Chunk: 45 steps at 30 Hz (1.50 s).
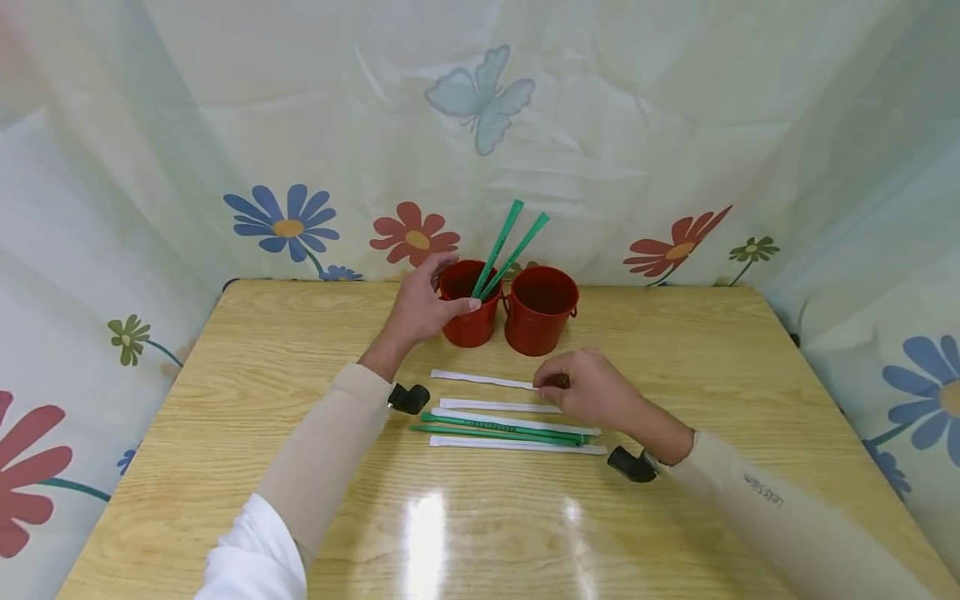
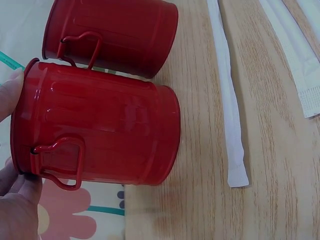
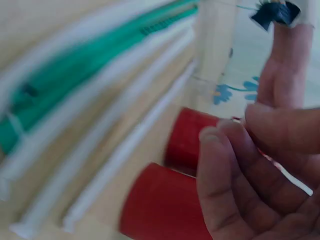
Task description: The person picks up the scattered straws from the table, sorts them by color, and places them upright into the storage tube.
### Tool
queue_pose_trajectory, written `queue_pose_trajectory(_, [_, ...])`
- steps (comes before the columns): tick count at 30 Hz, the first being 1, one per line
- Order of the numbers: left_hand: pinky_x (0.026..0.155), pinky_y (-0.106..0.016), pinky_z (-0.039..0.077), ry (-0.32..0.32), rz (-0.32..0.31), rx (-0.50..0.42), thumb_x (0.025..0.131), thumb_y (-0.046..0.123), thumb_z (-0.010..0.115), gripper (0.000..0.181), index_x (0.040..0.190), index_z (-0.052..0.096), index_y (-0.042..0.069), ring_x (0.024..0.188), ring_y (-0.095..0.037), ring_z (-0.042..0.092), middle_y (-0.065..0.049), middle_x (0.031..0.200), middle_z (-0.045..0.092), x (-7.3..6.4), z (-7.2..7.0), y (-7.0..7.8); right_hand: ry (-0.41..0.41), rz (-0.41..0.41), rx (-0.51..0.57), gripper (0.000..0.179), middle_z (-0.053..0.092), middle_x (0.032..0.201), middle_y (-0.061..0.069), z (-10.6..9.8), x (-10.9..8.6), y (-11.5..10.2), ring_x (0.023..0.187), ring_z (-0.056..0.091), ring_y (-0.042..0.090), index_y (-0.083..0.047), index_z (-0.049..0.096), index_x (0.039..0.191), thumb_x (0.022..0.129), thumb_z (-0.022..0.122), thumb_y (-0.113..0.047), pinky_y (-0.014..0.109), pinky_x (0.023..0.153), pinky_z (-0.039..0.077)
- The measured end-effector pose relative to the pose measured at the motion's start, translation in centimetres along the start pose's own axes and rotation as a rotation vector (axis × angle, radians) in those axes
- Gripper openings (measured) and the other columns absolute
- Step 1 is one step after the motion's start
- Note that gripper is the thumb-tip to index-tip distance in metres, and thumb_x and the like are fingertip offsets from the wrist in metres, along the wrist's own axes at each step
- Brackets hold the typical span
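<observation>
Two small red metal buckets stand side by side at the back of the table. My left hand (image 1: 429,302) grips the left bucket (image 2: 100,125) at its rim, thumb on the near side and fingers at the left side. Two green wrapped straws (image 1: 498,250) lean upright out of it. The right bucket (image 1: 534,329) shows nothing sticking out. My right hand (image 1: 592,383) hovers over the right end of the farthest white paper-wrapped straw (image 1: 480,380), its fingers loosely bent and nothing visible between them. Nearer lie several more white straws (image 1: 495,405) and two green straws (image 1: 487,430).
The straws lie roughly parallel across the middle of the wooden table (image 1: 360,533). A flowered curtain (image 1: 600,167) hangs close behind the buckets and along both sides. Each bucket has small wire handles (image 2: 65,162) at its sides.
</observation>
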<state>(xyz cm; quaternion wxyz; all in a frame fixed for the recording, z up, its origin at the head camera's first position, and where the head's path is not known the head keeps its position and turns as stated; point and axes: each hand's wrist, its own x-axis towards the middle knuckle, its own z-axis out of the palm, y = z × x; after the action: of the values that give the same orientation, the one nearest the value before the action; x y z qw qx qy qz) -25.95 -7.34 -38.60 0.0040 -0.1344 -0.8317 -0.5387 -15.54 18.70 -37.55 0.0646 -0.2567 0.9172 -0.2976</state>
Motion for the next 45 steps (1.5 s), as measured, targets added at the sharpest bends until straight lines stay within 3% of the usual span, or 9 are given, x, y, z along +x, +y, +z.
queue_pose_trajectory(5, [0.103,-0.041,0.053,-0.001,0.003,-0.002,0.081,0.023,0.082,0.076,0.146,0.042,0.018,0.136,-0.023,0.048,-0.004,0.146,0.051,0.1,0.0,-0.1,-0.085,-0.073,-0.115,0.006,0.071,0.081,-0.005,1.6,-1.6,0.5,0.069,0.056,0.002,-0.01,0.075,0.089,0.085,0.074,-0.006,0.017,0.063,0.049])
queue_pose_trajectory(10, [0.101,-0.042,0.054,-0.008,-0.005,-0.008,0.081,0.023,0.081,0.076,0.146,0.042,0.015,0.134,-0.024,0.049,-0.006,0.145,0.051,0.1,0.0,0.0,-0.113,-0.151,-0.248,0.011,0.069,0.083,-0.006,3.3,-2.5,1.0,0.074,0.058,0.004,-0.013,0.073,0.087,0.081,0.077,-0.005,0.021,0.066,0.05])
queue_pose_trajectory(14, [0.102,-0.042,0.053,-0.012,-0.006,-0.015,0.081,0.023,0.081,0.076,0.146,0.042,0.017,0.135,-0.024,0.048,-0.005,0.146,0.051,0.1,0.0,0.2,-0.129,-0.159,-0.315,0.017,0.067,0.082,-0.007,4.1,-2.8,1.1,0.076,0.057,0.004,-0.016,0.071,0.084,0.079,0.076,0.0,0.024,0.068,0.051])
queue_pose_trajectory(21, [0.103,-0.042,0.053,-0.015,-0.01,-0.01,0.081,0.022,0.082,0.077,0.147,0.042,0.016,0.136,-0.025,0.048,-0.005,0.146,0.051,-0.1,0.1,0.2,-0.136,-0.211,-0.493,0.019,0.052,0.071,-0.007,5.0,-2.9,0.7,0.064,0.043,0.006,-0.015,0.067,0.081,0.077,0.067,0.003,0.021,0.058,0.042])
queue_pose_trajectory(30, [0.103,-0.042,0.053,-0.017,-0.011,-0.014,0.081,0.023,0.082,0.077,0.147,0.042,0.015,0.136,-0.024,0.048,-0.005,0.146,0.05,0.1,0.2,0.1,-0.166,-0.243,-0.707,0.017,0.056,0.076,0.0,5.6,-2.8,-0.2,0.067,0.052,0.015,-0.012,0.065,0.086,0.074,0.069,-0.001,0.028,0.051,0.042])
queue_pose_trajectory(39, [0.102,-0.041,0.054,-0.017,-0.016,-0.016,0.081,0.024,0.082,0.077,0.147,0.042,0.016,0.135,-0.024,0.049,-0.004,0.145,0.051,0.1,0.0,0.2,-0.193,-0.163,-0.651,0.022,0.062,0.081,0.003,3.7,-2.8,-1.3,0.071,0.059,0.016,-0.007,0.067,0.092,0.072,0.073,0.0,0.028,0.057,0.049])
queue_pose_trajectory(45, [0.101,-0.042,0.054,-0.018,-0.013,0.002,0.081,0.024,0.082,0.077,0.146,0.042,0.018,0.135,-0.024,0.049,-0.004,0.145,0.051,0.0,-0.2,0.2,-0.153,-0.215,-0.608,0.02,0.058,0.073,-0.002,2.8,-3.0,-1.1,0.063,0.051,0.01,-0.009,0.065,0.084,0.069,0.072,0.001,0.026,0.056,0.046])
